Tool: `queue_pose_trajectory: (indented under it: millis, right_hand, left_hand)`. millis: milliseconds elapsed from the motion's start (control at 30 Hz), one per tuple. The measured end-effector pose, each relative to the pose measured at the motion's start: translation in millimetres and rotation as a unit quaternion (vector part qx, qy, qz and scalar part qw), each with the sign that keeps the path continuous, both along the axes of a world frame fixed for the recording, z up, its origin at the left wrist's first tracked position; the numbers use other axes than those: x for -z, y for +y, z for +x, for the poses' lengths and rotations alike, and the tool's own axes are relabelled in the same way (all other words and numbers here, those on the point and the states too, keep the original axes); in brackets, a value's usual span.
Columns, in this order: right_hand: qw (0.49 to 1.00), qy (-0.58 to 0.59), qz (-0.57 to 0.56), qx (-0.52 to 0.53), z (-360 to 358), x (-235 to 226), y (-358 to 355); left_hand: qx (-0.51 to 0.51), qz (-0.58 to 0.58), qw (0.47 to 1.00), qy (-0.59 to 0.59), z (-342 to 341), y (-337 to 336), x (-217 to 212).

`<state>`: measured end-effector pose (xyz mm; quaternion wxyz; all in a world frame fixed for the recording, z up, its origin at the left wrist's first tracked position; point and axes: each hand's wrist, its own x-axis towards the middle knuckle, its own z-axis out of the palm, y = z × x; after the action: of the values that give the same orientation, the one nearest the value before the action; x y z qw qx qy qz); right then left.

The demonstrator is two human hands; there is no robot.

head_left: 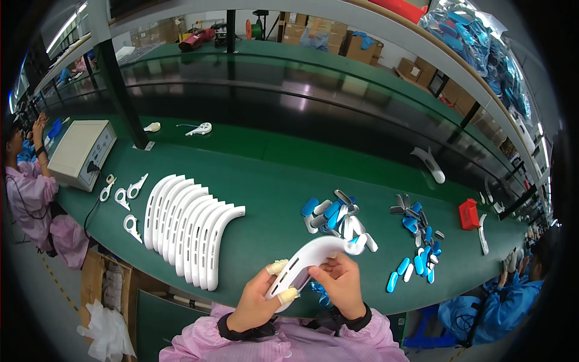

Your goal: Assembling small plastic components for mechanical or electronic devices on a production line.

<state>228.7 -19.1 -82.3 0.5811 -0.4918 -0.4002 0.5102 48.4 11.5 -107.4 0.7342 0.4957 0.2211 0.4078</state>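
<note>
Both my hands hold one curved white plastic shell (313, 256) just above the near edge of the green bench (271, 181). My left hand (259, 301) grips its lower end; yellowish finger cots cover the thumb and a fingertip. My right hand (341, 283) pinches the shell's middle from the right. A small blue piece (360, 239) sits at the shell's upper tip. Beyond the shell lies a loose pile of blue and grey oval caps (335, 214).
A row of several white curved shells (187, 232) stands to the left, with small white hook parts (123, 196) and a beige box device (81, 154) beyond. More blue caps (416, 247) and a red box (468, 214) lie right. Other people sit at the left and right.
</note>
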Motion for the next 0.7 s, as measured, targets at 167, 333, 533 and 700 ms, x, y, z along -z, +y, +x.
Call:
queue_pose_trajectory:
  millis: [167,333,533,700]
  right_hand:
    - [0.960,0.039,-0.135,-0.244,-8.5,-2.4,-0.4]
    - [0.987,0.093,-0.096,-0.090,34.1,2.4,47.7]
    - [0.991,-0.076,-0.070,0.089,91.7,18.9,139.0]
    - [0.652,-0.728,0.213,-0.016,75.1,32.0,135.7]
  left_hand:
    - [-0.110,-0.117,0.982,-0.096,9.8,16.2,-14.1]
    - [-0.252,0.344,0.818,0.387,-28.9,31.8,-19.6]
    - [-0.282,0.288,0.839,0.365,-56.1,32.8,-5.7]
    - [-0.276,0.270,0.861,0.331,-49.5,27.6,-9.0]
